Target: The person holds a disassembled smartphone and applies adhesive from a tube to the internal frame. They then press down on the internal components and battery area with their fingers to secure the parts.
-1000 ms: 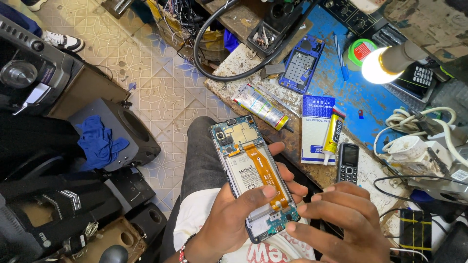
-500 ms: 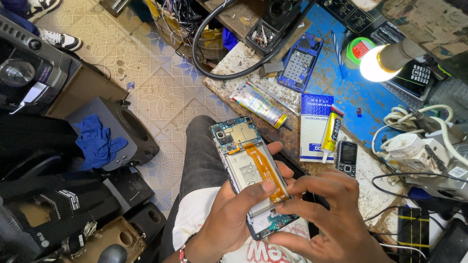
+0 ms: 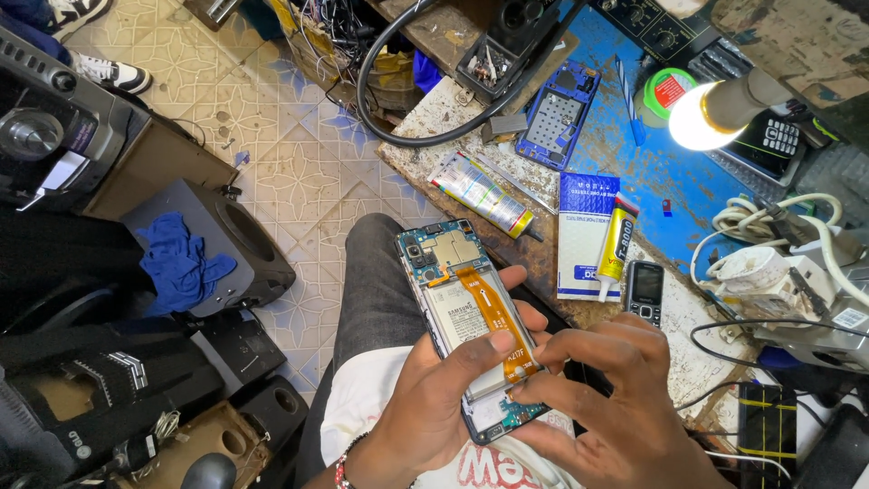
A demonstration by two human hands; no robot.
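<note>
An opened smartphone (image 3: 457, 290) with its back cover off shows a white battery, blue circuit board and an orange flex cable. My left hand (image 3: 433, 398) grips it from below and the left, with the thumb lying across the battery. My right hand (image 3: 608, 389) curls over the phone's lower end, fingertips pressing at the bottom of the orange cable. The lower board is partly hidden under my fingers. The phone is held over my lap, beside the workbench.
A cluttered blue workbench (image 3: 670, 213) carries a yellow glue tube (image 3: 616, 243), a white-and-blue box (image 3: 579, 231), a small keypad phone (image 3: 644, 292), a larger tube (image 3: 482, 194), a blue phone frame (image 3: 558, 114) and a lit bulb (image 3: 697, 116). Speakers (image 3: 217, 244) stand on the tiled floor at left.
My right hand has shifted left and up onto the phone's lower end, its fingertips closing on the cable's base. The phone has stayed nearly still in my left hand.
</note>
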